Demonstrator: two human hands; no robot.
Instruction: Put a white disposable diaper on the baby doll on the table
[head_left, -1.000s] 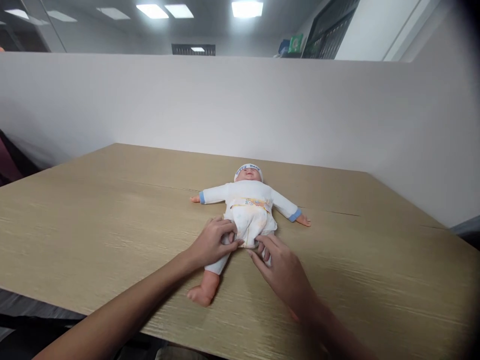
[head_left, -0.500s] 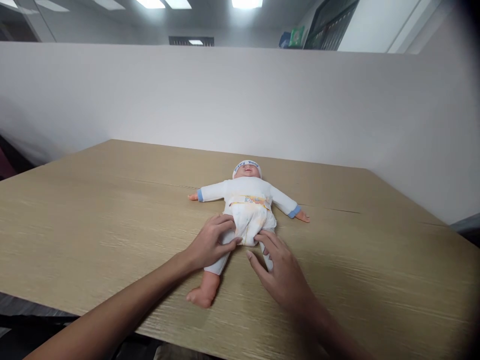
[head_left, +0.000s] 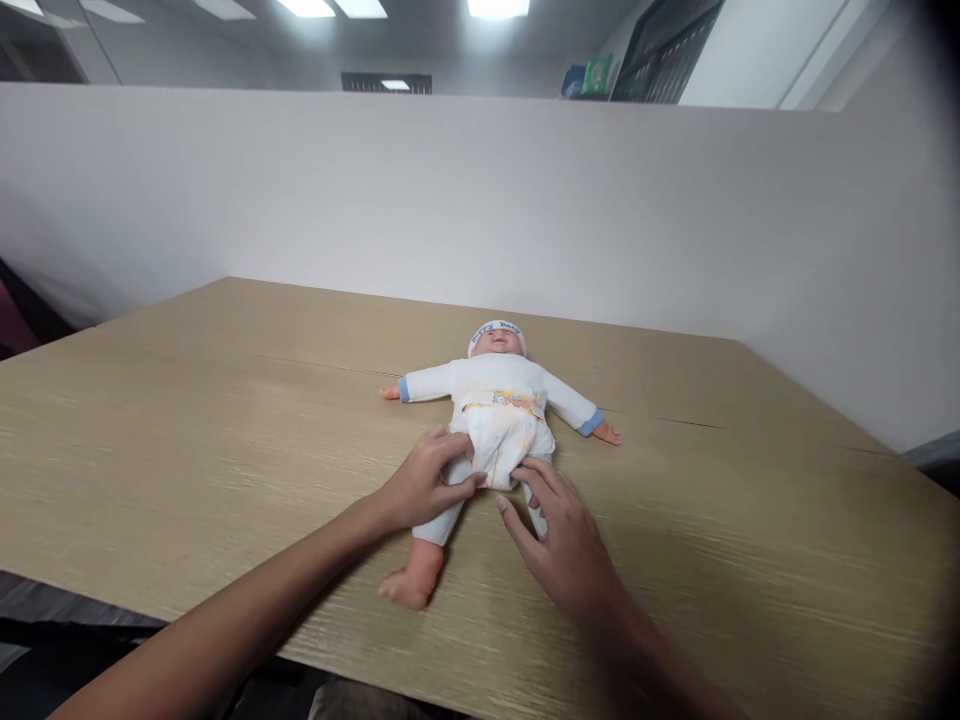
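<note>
A baby doll (head_left: 495, 372) in a white outfit with blue cuffs lies on its back, head away from me. Around its hips sits a white diaper (head_left: 504, 440) with a patterned orange-yellow waistband. My left hand (head_left: 431, 480) is at the diaper's left leg edge, fingers bent on it and the thumb at its lower edge. At the right leg edge, my right hand (head_left: 559, 530) touches the diaper with its fingertips, its thumb held apart below. The doll's left-side foot (head_left: 416, 578) is bare; my right hand hides the other foot.
The doll lies on a wide wooden table (head_left: 225, 420) with thin seams across its top. Behind the table rises a pale partition wall (head_left: 375, 190) with glass above it. Dark chair parts show below the table's near edge at the left.
The whole view has shifted slightly. Both hands stay at the diaper's leg edges, with hardly any movement in the fingers.
</note>
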